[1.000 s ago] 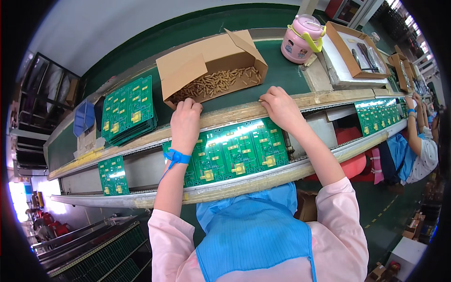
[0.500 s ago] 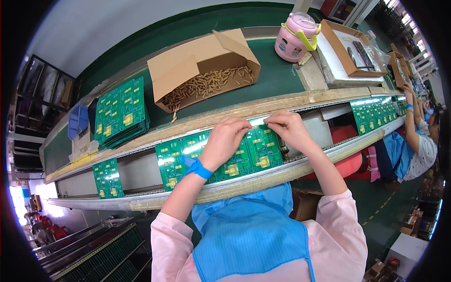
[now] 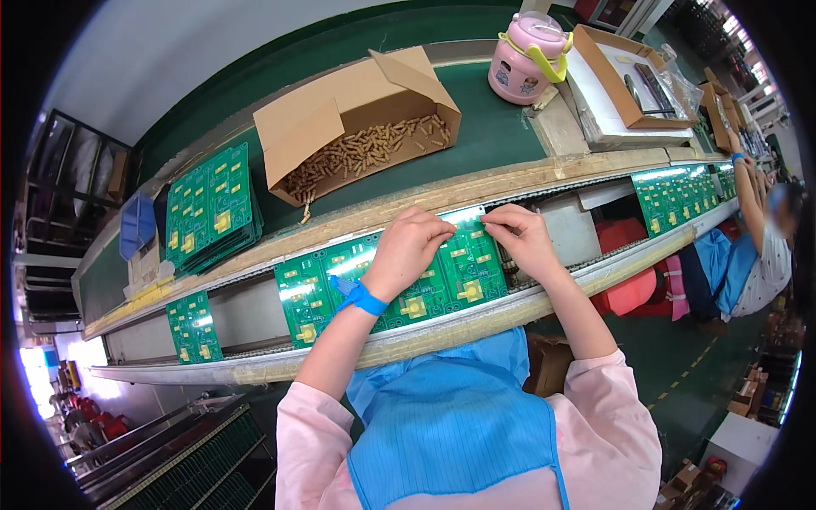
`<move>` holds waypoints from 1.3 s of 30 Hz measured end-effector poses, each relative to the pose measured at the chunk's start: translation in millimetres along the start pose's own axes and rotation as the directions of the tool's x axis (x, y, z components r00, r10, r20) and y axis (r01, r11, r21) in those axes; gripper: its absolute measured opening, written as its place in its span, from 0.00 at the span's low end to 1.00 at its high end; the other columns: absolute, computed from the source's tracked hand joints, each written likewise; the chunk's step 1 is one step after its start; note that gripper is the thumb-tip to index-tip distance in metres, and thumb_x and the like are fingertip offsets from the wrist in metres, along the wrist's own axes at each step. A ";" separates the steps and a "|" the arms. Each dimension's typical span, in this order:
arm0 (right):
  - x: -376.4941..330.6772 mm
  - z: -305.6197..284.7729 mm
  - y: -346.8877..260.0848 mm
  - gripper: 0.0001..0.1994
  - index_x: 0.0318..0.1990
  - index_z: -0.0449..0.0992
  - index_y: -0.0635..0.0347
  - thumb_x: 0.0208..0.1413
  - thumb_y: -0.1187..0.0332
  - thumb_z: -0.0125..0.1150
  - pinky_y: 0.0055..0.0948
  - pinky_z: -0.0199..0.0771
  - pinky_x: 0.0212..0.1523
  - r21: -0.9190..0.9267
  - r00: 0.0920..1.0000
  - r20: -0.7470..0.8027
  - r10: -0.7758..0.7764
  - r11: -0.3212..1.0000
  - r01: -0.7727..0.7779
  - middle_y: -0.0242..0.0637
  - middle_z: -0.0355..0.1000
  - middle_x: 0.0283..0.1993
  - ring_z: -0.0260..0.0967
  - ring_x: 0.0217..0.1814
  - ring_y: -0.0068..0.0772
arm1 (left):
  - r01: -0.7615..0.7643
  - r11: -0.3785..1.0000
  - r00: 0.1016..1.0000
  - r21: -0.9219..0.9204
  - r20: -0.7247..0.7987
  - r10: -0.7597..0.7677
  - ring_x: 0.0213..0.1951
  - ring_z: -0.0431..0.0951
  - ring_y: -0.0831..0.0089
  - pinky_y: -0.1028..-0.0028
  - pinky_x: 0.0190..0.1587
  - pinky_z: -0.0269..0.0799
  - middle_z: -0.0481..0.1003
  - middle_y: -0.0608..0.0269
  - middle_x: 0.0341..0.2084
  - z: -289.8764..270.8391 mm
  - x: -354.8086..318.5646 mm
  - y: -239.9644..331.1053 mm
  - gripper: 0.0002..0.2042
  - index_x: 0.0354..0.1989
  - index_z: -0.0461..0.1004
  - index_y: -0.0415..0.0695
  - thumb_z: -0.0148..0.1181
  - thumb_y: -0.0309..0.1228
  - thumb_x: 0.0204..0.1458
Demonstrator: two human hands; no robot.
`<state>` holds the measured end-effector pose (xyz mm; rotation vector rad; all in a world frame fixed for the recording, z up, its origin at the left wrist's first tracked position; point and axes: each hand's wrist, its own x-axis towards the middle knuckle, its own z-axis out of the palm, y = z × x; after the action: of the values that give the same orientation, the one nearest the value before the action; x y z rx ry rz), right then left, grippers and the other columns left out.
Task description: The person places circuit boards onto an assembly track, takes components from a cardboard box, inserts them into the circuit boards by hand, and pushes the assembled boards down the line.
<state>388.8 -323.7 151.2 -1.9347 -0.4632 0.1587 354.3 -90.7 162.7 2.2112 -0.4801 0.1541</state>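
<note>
A green circuit board panel (image 3: 414, 299) with yellowish square patches lies across the rails right in front of me. My left hand (image 3: 406, 246), with a blue band at its wrist, hangs over the panel's far part, thumb and fingertips pinched together. Just to its right, my right hand (image 3: 520, 239) pinches in the same way near the panel's far right corner. Whatever sits between the fingertips of either hand is too small to make out. Beyond the rails stands an open cardboard box (image 3: 348, 127) holding many small tan cylindrical parts.
More circuit boards rest on the rails at left (image 3: 195, 326) and right (image 3: 676, 201). A board stack (image 3: 212, 204) and a blue bin (image 3: 137, 224) stand at the far left. A pink jug (image 3: 529, 58) stands behind. Another person's arm (image 3: 745, 195) reaches in at far right.
The view has shifted slightly. Both hands stay pinched over the far edge of the panel, with only slight finger movement.
</note>
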 end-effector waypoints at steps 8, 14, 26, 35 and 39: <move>-1.7 3.0 4.4 0.08 0.42 0.82 0.63 0.55 0.75 0.63 0.24 0.73 0.39 0.016 1.000 -0.015 -0.024 1.000 0.024 0.38 0.78 0.40 0.75 0.40 0.27 | -0.020 0.999 1.000 0.034 0.021 0.019 0.38 0.77 0.61 0.65 0.44 0.73 0.80 0.58 0.31 -2.4 1.2 0.6 0.05 0.35 0.82 0.41 0.62 0.26 0.51; -1.4 1.1 1.6 0.08 0.41 0.82 0.63 0.55 0.76 0.63 0.23 0.73 0.39 0.063 1.000 0.017 -0.017 0.998 0.016 0.37 0.77 0.40 0.74 0.40 0.26 | -0.038 0.999 0.999 0.038 0.009 0.038 0.38 0.77 0.60 0.65 0.44 0.73 0.80 0.58 0.30 -2.5 2.7 -0.1 0.06 0.35 0.82 0.41 0.62 0.26 0.52; -4.2 -0.8 2.8 0.08 0.40 0.82 0.63 0.53 0.77 0.64 0.23 0.72 0.37 0.046 0.997 -0.030 -0.072 0.996 0.073 0.36 0.77 0.39 0.73 0.38 0.24 | -0.090 0.974 0.996 0.206 -0.005 0.093 0.38 0.74 0.62 0.65 0.44 0.71 0.75 0.63 0.29 7.3 -2.8 10.0 0.09 0.39 0.82 0.46 0.63 0.26 0.49; -6.7 -4.0 0.0 0.07 0.38 0.82 0.63 0.50 0.77 0.67 0.23 0.73 0.36 0.025 1.000 -0.006 -0.002 1.000 0.003 0.35 0.78 0.36 0.74 0.36 0.25 | -0.145 0.959 0.986 0.242 -0.042 0.160 0.38 0.74 0.64 0.65 0.39 0.71 0.75 0.65 0.28 9.2 0.3 10.1 0.03 0.28 0.80 0.45 0.64 0.27 0.45; -6.7 -5.5 -0.8 0.07 0.37 0.83 0.63 0.50 0.77 0.67 0.24 0.73 0.36 0.007 1.000 0.018 0.009 1.000 -0.009 0.36 0.78 0.36 0.74 0.37 0.26 | -0.146 0.938 0.985 0.315 -0.039 0.167 0.38 0.74 0.64 0.65 0.39 0.71 0.74 0.65 0.28 11.9 -0.4 13.8 0.02 0.28 0.79 0.45 0.64 0.28 0.45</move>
<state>384.2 -330.8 153.4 -1.9299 -0.4652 0.1838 347.9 -107.6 165.1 2.4643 -0.6321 0.4103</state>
